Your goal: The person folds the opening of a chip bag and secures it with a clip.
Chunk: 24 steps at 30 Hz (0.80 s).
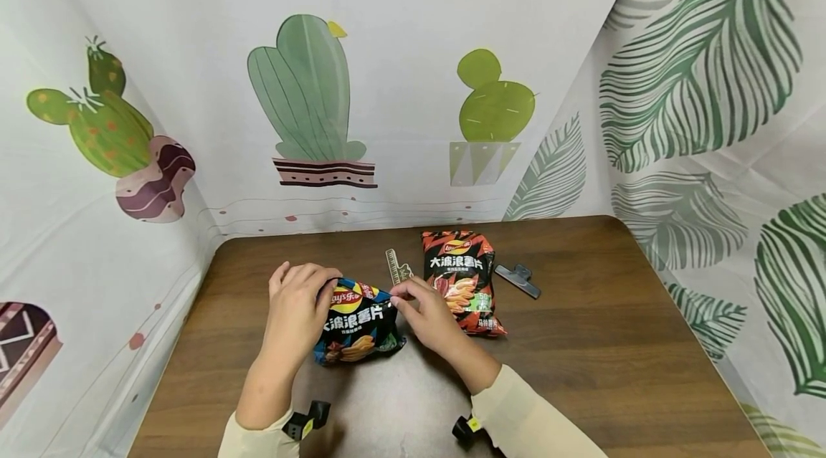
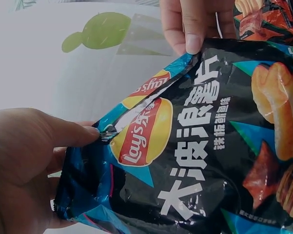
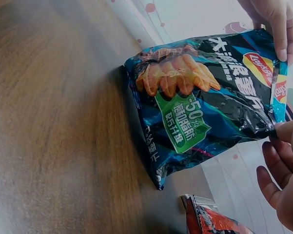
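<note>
A black and blue Lay's potato chip bag [image 1: 355, 325] stands tilted on the table, its printed front toward me. My left hand [image 1: 297, 307] pinches its top left corner, thumb on the front in the left wrist view [image 2: 24, 161]. The thumb and fingers of my right hand [image 1: 426, 315] pinch the top right corner. Between the hands, the top edge looks folded over forward; an upside-down logo [image 2: 148, 88] and a silvery strip [image 2: 131, 117] show along it. The bag's back is hidden.
A red and black chip bag [image 1: 452, 264] lies just right of my right hand. Beyond it is a dark grey metal clip [image 1: 518, 280]. A pale, ruler-like piece [image 1: 395, 266] lies behind the held bag, partly hidden. Printed cloth hangs behind the wooden table [image 1: 581, 343].
</note>
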Available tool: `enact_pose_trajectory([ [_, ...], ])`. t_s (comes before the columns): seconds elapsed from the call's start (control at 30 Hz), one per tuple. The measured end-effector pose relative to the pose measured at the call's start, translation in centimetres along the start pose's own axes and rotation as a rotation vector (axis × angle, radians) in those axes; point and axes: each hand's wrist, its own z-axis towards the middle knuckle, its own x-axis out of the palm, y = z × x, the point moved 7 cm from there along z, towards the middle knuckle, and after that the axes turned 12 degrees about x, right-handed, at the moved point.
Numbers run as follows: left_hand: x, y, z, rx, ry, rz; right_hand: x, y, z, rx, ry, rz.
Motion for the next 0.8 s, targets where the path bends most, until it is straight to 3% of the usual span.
enact_pose_trajectory([
  [0.8, 0.13, 0.41, -0.36, -0.05, -0.004, 0.005, 0.06, -0.01, 0.02, 0.034, 0.023, 0.003],
])
